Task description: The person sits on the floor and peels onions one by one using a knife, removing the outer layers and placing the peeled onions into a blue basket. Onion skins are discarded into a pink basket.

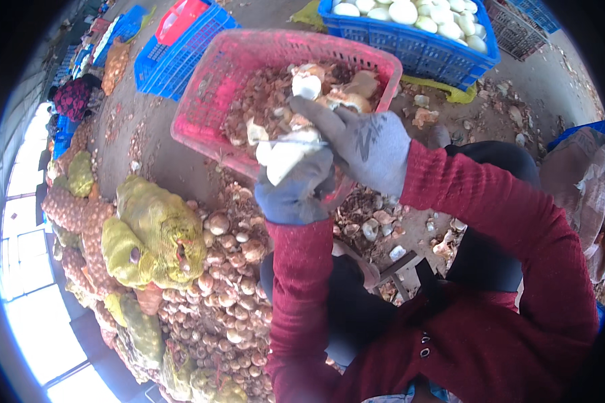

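Both my hands wear grey fabric gloves and meet over the near side of a red plastic crate [201,116]. In my left hand [297,189] is a peeled white onion [285,161]. My right hand [360,143] is closed beside it, with a thin blade [300,143] reaching across the onion; the handle is hidden in the glove. Onion skins [262,103] and scraps partly fill the crate, and a white onion piece [306,86] lies on them beyond my right fingers.
A blue crate of peeled onions [413,48] stands at the back right, stacked blue crates [181,60] at the back left. Unpeeled onions [232,302] are heaped at the left beside yellow mesh sacks [156,231]. Skins litter the floor. Another person [75,98] is far left.
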`<state>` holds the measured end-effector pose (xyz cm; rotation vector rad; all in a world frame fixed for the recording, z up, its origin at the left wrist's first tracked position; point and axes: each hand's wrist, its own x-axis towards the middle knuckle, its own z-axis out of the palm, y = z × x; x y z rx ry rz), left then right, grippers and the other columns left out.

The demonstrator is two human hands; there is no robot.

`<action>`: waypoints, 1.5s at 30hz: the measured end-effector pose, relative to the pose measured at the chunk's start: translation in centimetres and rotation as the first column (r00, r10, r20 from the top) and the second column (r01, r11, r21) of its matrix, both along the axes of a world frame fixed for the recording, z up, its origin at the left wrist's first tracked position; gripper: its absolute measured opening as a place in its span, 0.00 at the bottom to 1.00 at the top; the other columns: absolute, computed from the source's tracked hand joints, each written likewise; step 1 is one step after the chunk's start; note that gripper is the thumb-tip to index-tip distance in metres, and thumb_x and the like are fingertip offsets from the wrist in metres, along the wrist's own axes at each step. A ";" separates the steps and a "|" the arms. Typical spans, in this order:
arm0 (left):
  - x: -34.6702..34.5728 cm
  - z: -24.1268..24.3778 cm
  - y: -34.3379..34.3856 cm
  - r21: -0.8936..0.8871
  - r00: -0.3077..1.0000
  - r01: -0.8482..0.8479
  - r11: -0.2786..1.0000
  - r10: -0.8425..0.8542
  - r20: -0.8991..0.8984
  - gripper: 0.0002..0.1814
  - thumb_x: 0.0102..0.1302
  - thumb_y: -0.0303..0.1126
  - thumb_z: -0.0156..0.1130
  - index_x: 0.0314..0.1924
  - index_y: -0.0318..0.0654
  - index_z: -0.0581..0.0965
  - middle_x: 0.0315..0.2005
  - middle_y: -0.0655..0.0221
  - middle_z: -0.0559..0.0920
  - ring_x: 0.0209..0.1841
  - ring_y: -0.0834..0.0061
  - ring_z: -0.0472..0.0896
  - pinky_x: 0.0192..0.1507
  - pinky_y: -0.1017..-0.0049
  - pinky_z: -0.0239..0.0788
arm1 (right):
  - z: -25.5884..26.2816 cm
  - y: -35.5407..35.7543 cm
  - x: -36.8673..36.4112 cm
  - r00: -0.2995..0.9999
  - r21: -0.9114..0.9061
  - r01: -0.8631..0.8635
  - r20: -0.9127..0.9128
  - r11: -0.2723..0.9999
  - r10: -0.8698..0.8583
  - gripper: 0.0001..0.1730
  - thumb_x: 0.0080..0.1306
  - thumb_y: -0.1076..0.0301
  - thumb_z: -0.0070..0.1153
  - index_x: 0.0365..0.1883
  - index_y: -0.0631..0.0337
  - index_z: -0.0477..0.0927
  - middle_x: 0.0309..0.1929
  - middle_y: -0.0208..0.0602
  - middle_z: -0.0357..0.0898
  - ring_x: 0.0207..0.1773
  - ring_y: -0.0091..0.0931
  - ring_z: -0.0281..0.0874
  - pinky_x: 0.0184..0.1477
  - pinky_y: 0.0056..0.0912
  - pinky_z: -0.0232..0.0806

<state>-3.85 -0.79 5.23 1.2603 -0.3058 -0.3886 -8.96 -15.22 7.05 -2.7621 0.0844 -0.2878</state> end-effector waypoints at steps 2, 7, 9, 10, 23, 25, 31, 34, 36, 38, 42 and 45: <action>-0.3 1.2 0.4 -0.111 0.985 0.060 0.992 -0.077 -0.154 0.11 0.58 0.30 0.61 0.37 0.28 0.79 0.26 0.64 0.81 0.22 0.75 0.76 0.24 0.79 0.68 | 0.0 0.5 0.1 0.999 -0.071 0.014 0.041 0.997 -0.011 0.48 0.57 0.70 0.54 0.74 0.48 0.46 0.37 0.42 0.78 0.32 0.36 0.81 0.25 0.35 0.72; 0.8 0.9 0.8 -0.489 0.815 0.176 0.854 -0.405 -0.415 0.23 0.60 0.40 0.60 0.49 0.29 0.74 0.30 0.57 0.81 0.27 0.68 0.78 0.31 0.71 0.73 | -0.7 0.6 0.1 1.000 0.002 0.002 0.001 1.000 -0.002 0.46 0.59 0.71 0.51 0.74 0.50 0.45 0.34 0.44 0.78 0.26 0.35 0.80 0.22 0.36 0.71; 1.2 -0.1 1.1 -0.249 0.918 0.093 0.964 -0.179 -0.353 0.23 0.56 0.38 0.64 0.49 0.30 0.74 0.31 0.57 0.81 0.24 0.71 0.76 0.23 0.74 0.66 | -0.7 0.6 0.5 1.000 -0.003 0.024 0.016 1.000 -0.024 0.41 0.63 0.69 0.50 0.73 0.52 0.48 0.26 0.41 0.77 0.25 0.35 0.80 0.21 0.36 0.69; 0.8 0.2 1.0 -0.285 0.900 0.059 0.957 -0.175 -0.399 0.24 0.55 0.36 0.64 0.49 0.30 0.74 0.32 0.56 0.81 0.23 0.71 0.76 0.21 0.75 0.65 | -0.1 0.5 0.8 0.997 0.030 0.049 -0.063 0.998 -0.047 0.39 0.64 0.69 0.50 0.72 0.52 0.49 0.24 0.41 0.77 0.25 0.35 0.80 0.22 0.36 0.69; 1.5 1.4 0.7 0.265 0.975 0.211 0.941 -0.222 0.011 0.50 0.38 0.19 0.76 0.65 0.33 0.61 0.51 0.58 0.77 0.50 0.66 0.79 0.50 0.68 0.77 | 1.2 -1.9 1.4 0.999 0.983 0.003 -0.010 0.183 0.036 0.21 0.60 0.59 0.66 0.45 0.64 0.78 0.27 0.31 0.79 0.21 0.16 0.73 0.19 0.19 0.67; 0.6 3.2 -0.7 0.144 0.939 0.343 0.928 -0.333 -0.089 0.52 0.39 0.19 0.75 0.66 0.33 0.59 0.50 0.59 0.77 0.50 0.67 0.80 0.50 0.68 0.77 | 0.7 -0.5 1.7 0.966 0.943 -0.250 0.226 0.221 0.129 0.19 0.56 0.67 0.67 0.45 0.63 0.78 0.29 0.33 0.82 0.31 0.18 0.78 0.30 0.19 0.71; 1.3 2.1 0.4 0.392 0.957 0.256 0.884 -0.290 0.030 0.53 0.36 0.18 0.76 0.66 0.31 0.60 0.49 0.56 0.78 0.50 0.66 0.80 0.49 0.67 0.76 | 1.6 -1.7 0.6 0.999 0.953 -0.030 0.020 0.302 0.035 0.06 0.57 0.72 0.60 0.33 0.62 0.82 0.23 0.31 0.80 0.20 0.16 0.74 0.17 0.17 0.63; 1.1 2.5 0.8 0.076 0.942 0.323 0.943 -0.313 -0.124 0.46 0.38 0.16 0.74 0.61 0.31 0.66 0.46 0.56 0.80 0.47 0.65 0.81 0.47 0.65 0.78 | 0.4 -2.0 0.9 0.988 0.977 0.129 -0.112 0.168 -0.109 0.11 0.61 0.64 0.63 0.33 0.64 0.82 0.21 0.31 0.78 0.18 0.18 0.73 0.17 0.18 0.62; 1.0 2.9 0.6 0.259 0.960 0.282 0.924 -0.271 -0.078 0.42 0.40 0.16 0.73 0.59 0.29 0.68 0.47 0.55 0.79 0.48 0.65 0.81 0.49 0.65 0.77 | 1.2 -1.7 0.6 1.000 0.948 -0.009 0.018 0.319 -0.025 0.19 0.63 0.54 0.62 0.38 0.63 0.81 0.21 0.32 0.79 0.20 0.19 0.76 0.21 0.22 0.66; 0.6 3.8 -0.2 0.289 0.955 0.296 0.910 -0.271 -0.124 0.41 0.41 0.19 0.74 0.59 0.28 0.68 0.48 0.54 0.79 0.48 0.66 0.80 0.49 0.66 0.76 | 2.4 -2.1 0.0 0.992 0.765 -0.071 -0.012 0.640 0.125 0.23 0.64 0.49 0.58 0.42 0.62 0.79 0.23 0.34 0.80 0.24 0.19 0.79 0.27 0.25 0.70; 1.0 1.6 -0.1 0.379 0.934 0.242 0.893 -0.320 0.158 0.38 0.46 0.26 0.74 0.58 0.28 0.68 0.47 0.56 0.79 0.44 0.70 0.81 0.45 0.71 0.77 | 0.6 -2.3 0.0 0.996 0.825 -0.065 0.017 0.561 0.091 0.19 0.66 0.52 0.55 0.41 0.61 0.79 0.24 0.31 0.80 0.23 0.19 0.79 0.25 0.23 0.71; 1.3 0.8 0.5 0.377 0.925 0.232 0.897 -0.324 0.200 0.32 0.49 0.31 0.73 0.54 0.28 0.72 0.39 0.60 0.82 0.37 0.74 0.82 0.36 0.75 0.75 | -0.3 -2.6 -0.1 0.999 0.967 0.010 -0.017 0.254 0.027 0.20 0.66 0.52 0.58 0.40 0.62 0.79 0.25 0.28 0.80 0.22 0.17 0.77 0.20 0.18 0.67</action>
